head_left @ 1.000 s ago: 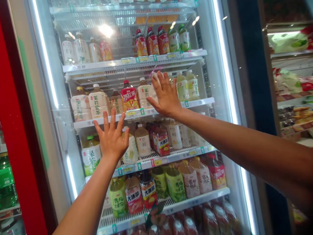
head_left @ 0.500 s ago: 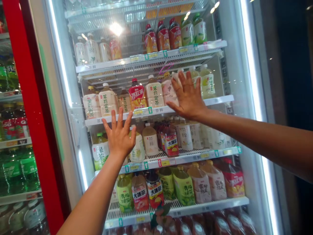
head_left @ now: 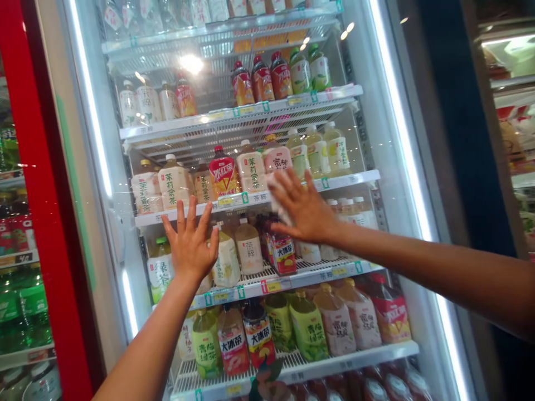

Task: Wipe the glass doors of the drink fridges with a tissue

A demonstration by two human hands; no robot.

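My left hand (head_left: 190, 240) lies flat with fingers spread against the glass door (head_left: 121, 234) of an upright drinks cooler. Nothing is in it. To its right, my right hand (head_left: 305, 209) presses a white cloth (head_left: 279, 201) on the same glass under its fingers; most of the cloth is hidden, so whether it is fabric or paper is unclear. Behind the door, bottles of tea stand on white wire shelves, among them a red-capped bottle (head_left: 223, 172), a peach-pink bottle (head_left: 277, 157) near my right fingertips and a green-capped bottle (head_left: 160, 270) below my left hand.
A red upright frame (head_left: 29, 184) borders a neighbouring cooler with green bottles (head_left: 35, 301) at left. Bright light strips (head_left: 405, 122) run down the cooler's sides. A dark pillar (head_left: 463, 139) and more lit shelves (head_left: 518, 133) stand at right. Ceiling lights reflect in the glass.
My right hand has slid down and slightly left across the glass with the white cloth. The left hand stays spread on the door. The view has shifted, showing more shelves at right.
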